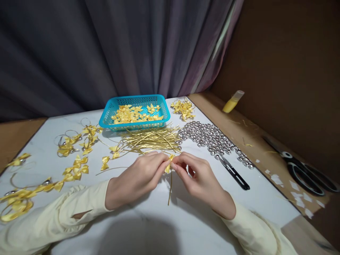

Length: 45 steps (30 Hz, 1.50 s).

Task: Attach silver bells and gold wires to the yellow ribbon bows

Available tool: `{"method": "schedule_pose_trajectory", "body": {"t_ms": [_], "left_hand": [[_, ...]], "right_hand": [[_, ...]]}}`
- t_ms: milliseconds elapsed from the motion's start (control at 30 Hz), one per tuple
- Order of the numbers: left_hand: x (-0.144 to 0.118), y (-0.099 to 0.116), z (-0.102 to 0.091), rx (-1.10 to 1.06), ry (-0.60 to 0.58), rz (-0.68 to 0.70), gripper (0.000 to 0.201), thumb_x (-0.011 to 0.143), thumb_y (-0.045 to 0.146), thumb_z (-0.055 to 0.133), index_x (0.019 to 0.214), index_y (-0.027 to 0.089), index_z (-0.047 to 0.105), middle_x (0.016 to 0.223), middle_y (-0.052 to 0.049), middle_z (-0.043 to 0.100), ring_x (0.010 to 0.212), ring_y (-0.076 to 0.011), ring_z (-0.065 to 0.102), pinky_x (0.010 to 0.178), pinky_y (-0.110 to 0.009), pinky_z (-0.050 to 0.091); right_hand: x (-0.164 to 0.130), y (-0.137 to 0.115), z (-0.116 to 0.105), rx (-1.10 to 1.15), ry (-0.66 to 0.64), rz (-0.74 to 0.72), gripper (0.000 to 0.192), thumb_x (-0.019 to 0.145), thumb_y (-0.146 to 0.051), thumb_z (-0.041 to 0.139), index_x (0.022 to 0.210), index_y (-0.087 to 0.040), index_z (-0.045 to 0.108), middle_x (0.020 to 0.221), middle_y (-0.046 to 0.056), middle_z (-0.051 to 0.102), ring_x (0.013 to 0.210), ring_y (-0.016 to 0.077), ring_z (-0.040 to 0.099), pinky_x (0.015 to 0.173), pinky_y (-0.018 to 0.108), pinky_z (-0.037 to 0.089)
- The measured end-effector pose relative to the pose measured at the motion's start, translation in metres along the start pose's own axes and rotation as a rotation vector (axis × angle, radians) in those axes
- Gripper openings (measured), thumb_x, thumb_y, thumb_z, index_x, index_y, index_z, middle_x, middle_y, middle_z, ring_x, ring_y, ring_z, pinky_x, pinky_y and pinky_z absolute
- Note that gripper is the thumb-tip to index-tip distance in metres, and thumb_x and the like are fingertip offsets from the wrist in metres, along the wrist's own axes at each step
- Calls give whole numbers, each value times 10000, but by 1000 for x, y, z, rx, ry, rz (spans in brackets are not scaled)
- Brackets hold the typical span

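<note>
Hands [170,173] pinching yellow bow [169,163] between them, gold wire [170,189] hanging below, blue basket [135,111] behind

one blue basket [109,112] beyond the hands; two scissors, small snips [235,173] just right of the right hand [198,179] and a large pair [305,170] farther right; one yellow bottle [233,101].
</note>
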<state>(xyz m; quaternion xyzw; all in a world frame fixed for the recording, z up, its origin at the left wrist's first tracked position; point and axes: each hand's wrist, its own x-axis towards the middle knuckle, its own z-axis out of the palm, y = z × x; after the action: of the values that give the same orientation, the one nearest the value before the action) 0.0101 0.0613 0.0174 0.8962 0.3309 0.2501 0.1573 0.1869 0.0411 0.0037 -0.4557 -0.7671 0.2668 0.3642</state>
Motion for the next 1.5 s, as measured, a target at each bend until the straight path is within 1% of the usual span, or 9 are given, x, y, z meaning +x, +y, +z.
{"method": "schedule_pose_trajectory", "body": {"t_ms": [167,333,433,500,600,700,933,1167,1500], "left_hand": [[1,0,0,8,-13,4,193,923,158,362,809,149,518,713,-10,566,638,-127,529,604,-239,410],[1,1,-1,-13,-16,1,200,926,161,356,820,142,524,713,-14,571,634,-127,534,590,-242,415],[1,1,-1,-25,-38,-17,200,927,168,354,844,144,535,741,-23,587,658,-134,545,609,-254,429],[1,1,-1,-31,-51,-33,198,925,170,358,855,144,542,757,-29,597,669,-138,551,617,-260,435],[1,0,-2,-45,-54,-43,200,924,173,361,853,141,545,755,-29,602,660,-134,554,611,-256,434],[1,1,-3,-50,-45,-36,194,921,168,369,846,137,545,741,-25,601,644,-127,554,599,-246,428],[2,1,-4,-44,-52,-43,184,914,156,378,836,142,544,724,-13,587,648,-121,552,599,-235,423],[3,2,-7,-58,-68,-61,192,911,150,373,854,132,555,747,-33,613,651,-131,562,601,-252,437],[3,3,-8,-66,-79,-67,190,909,152,379,852,125,559,742,-34,600,656,-134,558,608,-255,434]], "right_hand": [[1,0,-1,-3,2,-2,117,844,-138,487,768,-151,575,644,8,536,579,116,488,545,236,367],[2,1,-4,-60,26,-55,108,828,-143,489,756,-163,567,684,32,575,699,166,528,626,286,387],[2,-1,-4,-118,52,-93,97,807,-136,502,734,-175,552,717,34,609,774,188,545,712,335,378],[2,-2,-5,-161,74,-113,91,793,-131,515,732,-189,552,724,20,628,855,204,549,799,378,347],[2,-2,-5,-191,72,-114,95,786,-134,523,735,-208,553,708,-8,636,962,219,529,937,448,252],[2,-1,-5,-192,52,-102,94,786,-136,523,740,-213,553,707,-19,629,986,214,515,995,474,182],[4,-3,-7,-149,70,-124,93,786,-133,520,731,-206,536,675,-15,585,894,191,523,968,445,231],[7,-3,-7,-99,61,-151,102,778,-115,511,734,-205,532,688,2,575,830,189,513,871,413,318],[8,-1,-9,81,-35,-11,122,816,-135,502,719,-195,546,743,15,547,834,183,493,812,391,365]]}}
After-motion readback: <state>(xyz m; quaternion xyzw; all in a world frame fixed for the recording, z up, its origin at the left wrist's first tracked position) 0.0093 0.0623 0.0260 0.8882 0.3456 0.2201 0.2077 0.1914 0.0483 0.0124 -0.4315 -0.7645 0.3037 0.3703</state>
